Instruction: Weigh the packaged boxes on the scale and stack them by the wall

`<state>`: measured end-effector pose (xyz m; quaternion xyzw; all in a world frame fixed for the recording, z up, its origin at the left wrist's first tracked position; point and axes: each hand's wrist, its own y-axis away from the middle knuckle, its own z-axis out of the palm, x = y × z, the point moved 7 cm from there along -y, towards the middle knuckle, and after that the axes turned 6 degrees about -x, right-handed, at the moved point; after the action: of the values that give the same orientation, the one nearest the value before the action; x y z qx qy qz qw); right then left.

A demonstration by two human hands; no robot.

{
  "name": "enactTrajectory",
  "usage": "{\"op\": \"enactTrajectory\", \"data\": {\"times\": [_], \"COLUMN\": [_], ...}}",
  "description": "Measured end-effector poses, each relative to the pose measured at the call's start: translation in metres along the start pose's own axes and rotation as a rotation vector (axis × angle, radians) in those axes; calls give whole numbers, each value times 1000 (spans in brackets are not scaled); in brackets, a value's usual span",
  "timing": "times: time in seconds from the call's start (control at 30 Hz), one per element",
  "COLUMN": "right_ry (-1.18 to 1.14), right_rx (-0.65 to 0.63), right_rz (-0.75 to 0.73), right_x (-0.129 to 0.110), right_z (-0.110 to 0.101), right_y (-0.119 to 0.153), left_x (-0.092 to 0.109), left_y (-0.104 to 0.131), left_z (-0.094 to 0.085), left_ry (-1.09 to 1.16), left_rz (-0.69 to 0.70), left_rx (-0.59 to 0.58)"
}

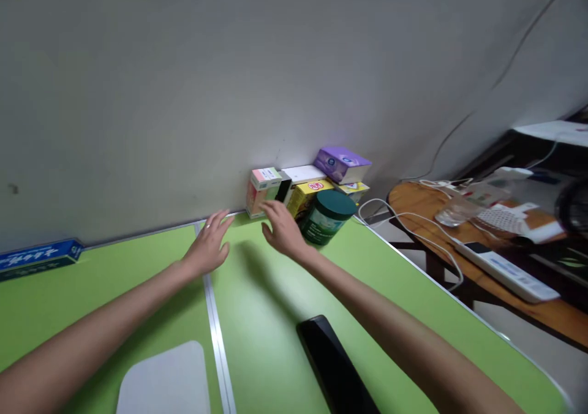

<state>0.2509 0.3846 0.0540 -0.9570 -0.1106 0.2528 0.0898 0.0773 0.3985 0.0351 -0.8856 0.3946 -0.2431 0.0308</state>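
Observation:
My left hand [209, 246] hovers above the metal seam of the green table, fingers apart and holding nothing; a ring shows on one finger. My right hand [282, 229] is over the table's back part, its fingers stretched toward a small pink and green box [260, 195]. Whether a fingertip touches that box I cannot tell. Close beside the right hand stands a dark green tub [327, 218] with a lid. Behind it are a yellow box [310, 192], a white box [303, 174] and a purple tissue pack [342, 164].
A long black object [334, 365] and a white rounded board [166, 380] lie near the front of the green table [261, 334]. A blue box [39, 259] lies at the far left against the wall. On the right, a wooden table [416, 209] carries cables and a power strip [509, 273].

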Motion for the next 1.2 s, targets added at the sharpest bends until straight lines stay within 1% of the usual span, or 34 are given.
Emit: {"op": "enactTrajectory", "data": {"times": [0.07,0.1,0.17,0.2,0.23,0.27,0.33,0.4,0.47,0.53,0.6,0.63,0.7,0.77,0.83,0.87,0.93,0.97,1.0,1.03,1.1,1.13,1.2], "right_ry": [114,183,295,319,329,329,307,273,246,237,244,250,237,161,9,-84,-302,-417,-519,-602,-684,-684,-628], "right_rx": [100,135,167,169,172,179,212,257,288,259,179,135,83,84,103,103,84,65,40,13,-43,-79,-169], "right_rz": [-19,-21,-13,-13,-21,-37,-74,-112,-154,-186,-201,-208,-242,-316,-396,-414,-389,-354,-316,-279,-230,-212,-184], "right_x": [14,20,29,33,36,37,40,42,42,41,36,31,13,-17,-52,-69,-95,-104,-112,-118,-126,-128,-127], "right_z": [-21,-27,-32,-31,-29,-26,-22,-21,-22,-24,-25,-25,-29,-36,-45,-48,-46,-39,-27,-12,26,46,83], "right_y": [-20,-31,-49,-56,-59,-59,-52,-39,-25,-16,-10,-6,7,30,58,72,98,111,123,135,159,169,187], "left_x": [16,21,26,26,25,23,22,24,28,35,46,51,60,67,67,63,50,42,35,29,22,20,19], "left_y": [-54,-80,-122,-137,-147,-152,-152,-141,-129,-119,-110,-103,-82,-49,-3,23,83,115,148,180,236,258,289], "left_z": [0,0,1,3,6,9,16,22,27,32,32,30,17,-1,-23,-32,-45,-49,-51,-53,-57,-59,-59], "left_ry": [-18,-22,-33,-35,-34,-31,-22,-3,47,105,137,142,151,163,180,189,210,224,236,246,226,199,141], "left_rz": [17,16,-24,-55,-84,-102,-77,-1,73,135,174,181,185,204,205,173,44,-44,-132,-207,-303,-332,-354], "left_rx": [28,53,96,116,133,151,184,216,220,186,150,140,132,113,82,53,-37,-91,-141,-182,-207,-204,-190]}}
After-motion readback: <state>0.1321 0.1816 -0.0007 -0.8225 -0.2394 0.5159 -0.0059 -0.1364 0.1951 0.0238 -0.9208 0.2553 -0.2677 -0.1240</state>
